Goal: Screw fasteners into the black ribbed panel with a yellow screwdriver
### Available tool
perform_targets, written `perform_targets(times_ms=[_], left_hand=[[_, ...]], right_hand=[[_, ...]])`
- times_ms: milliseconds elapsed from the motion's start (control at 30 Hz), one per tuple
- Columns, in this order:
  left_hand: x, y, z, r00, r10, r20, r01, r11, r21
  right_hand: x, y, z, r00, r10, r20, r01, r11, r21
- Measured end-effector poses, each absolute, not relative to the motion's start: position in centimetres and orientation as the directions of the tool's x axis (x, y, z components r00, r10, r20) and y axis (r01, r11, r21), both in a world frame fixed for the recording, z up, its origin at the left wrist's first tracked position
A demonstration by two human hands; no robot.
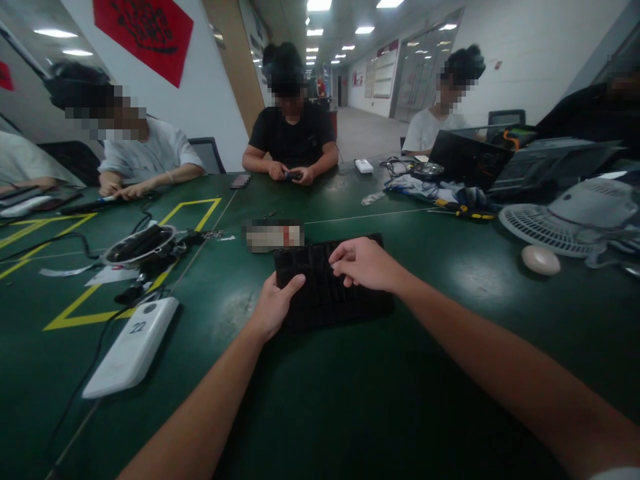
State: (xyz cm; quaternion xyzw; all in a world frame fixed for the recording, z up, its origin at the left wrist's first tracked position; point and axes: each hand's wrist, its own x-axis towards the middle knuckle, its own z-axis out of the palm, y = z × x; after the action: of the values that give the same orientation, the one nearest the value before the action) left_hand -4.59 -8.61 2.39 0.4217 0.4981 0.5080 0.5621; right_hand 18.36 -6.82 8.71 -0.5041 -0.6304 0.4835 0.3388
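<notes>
On the green table in front of me lies a flat black plastic tray, divided by ribs into compartments. My left hand grips its left edge, thumb on top and fingers underneath or along the side. Above the tray's upper middle, my right hand is closed in a pinch, thumb against forefinger. Whatever sits between those fingertips is too small to make out. Just beyond the tray is a box-shaped item with a red band, partly blurred out.
Left of me lie a white power bank marked 22, black cables and a headset-like device. To the right are a grey fan, a pale rounded object and a pile of tools and cloth. Several people sit around the table.
</notes>
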Motion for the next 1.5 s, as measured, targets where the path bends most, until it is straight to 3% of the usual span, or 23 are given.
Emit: perform_targets(times_ms=[200, 367, 467, 533, 600, 733, 967, 1100, 1300, 1500], left_hand=[[-4.7, -8.4, 2.3, 0.020, 0.993, -0.119, -0.136, 0.121, 0.983], [-4.7, -8.3, 2.3, 0.001, 0.993, -0.122, -0.116, 0.121, 0.986], [-4.7, -8.3, 2.5, -0.016, 0.989, -0.149, -0.113, 0.146, 0.983], [-4.6, -8.4, 2.8, -0.040, 0.985, -0.166, -0.108, 0.161, 0.981], [-4.5, -8.5, 3.2, -0.057, 0.978, -0.199, -0.104, 0.192, 0.976], [-4.2, -8.7, 4.2, -0.096, 0.958, -0.272, -0.106, 0.262, 0.959], [-4.0, -8.9, 4.9, -0.147, 0.946, -0.288, -0.073, 0.280, 0.957], [-4.3, -8.7, 4.6, -0.166, 0.938, -0.303, -0.063, 0.297, 0.953], [-4.2, -8.7, 4.5, -0.187, 0.931, -0.314, -0.058, 0.309, 0.949], [-3.8, -8.8, 4.7, -0.191, 0.930, -0.313, -0.079, 0.303, 0.950]], right_hand=[[18.2, -6.8, 8.2, -0.183, 0.977, 0.105, 0.469, 0.181, -0.865], [22.0, -5.7, 9.9, -0.302, 0.944, 0.134, 0.392, 0.251, -0.885], [27.2, -4.0, 9.7, -0.009, 0.937, 0.349, 0.473, 0.312, -0.824], [31.4, -3.2, 8.0, 0.256, 0.885, 0.388, 0.628, 0.153, -0.763], [35.5, -2.7, 5.4, 0.466, 0.806, 0.364, 0.751, -0.142, -0.645], [41.3, -2.2, 1.0, 0.548, 0.795, 0.262, 0.747, -0.323, -0.581], [45.3, 0.5, 0.1, 0.609, 0.748, 0.263, 0.750, -0.436, -0.497], [47.9, 2.4, -0.4, 0.618, 0.736, 0.276, 0.772, -0.504, -0.387], [50.7, 4.1, -1.5, 0.654, 0.735, 0.178, 0.747, -0.591, -0.306], [49.2, 2.8, -1.5, 0.565, 0.727, 0.390, 0.825, -0.500, -0.263]])
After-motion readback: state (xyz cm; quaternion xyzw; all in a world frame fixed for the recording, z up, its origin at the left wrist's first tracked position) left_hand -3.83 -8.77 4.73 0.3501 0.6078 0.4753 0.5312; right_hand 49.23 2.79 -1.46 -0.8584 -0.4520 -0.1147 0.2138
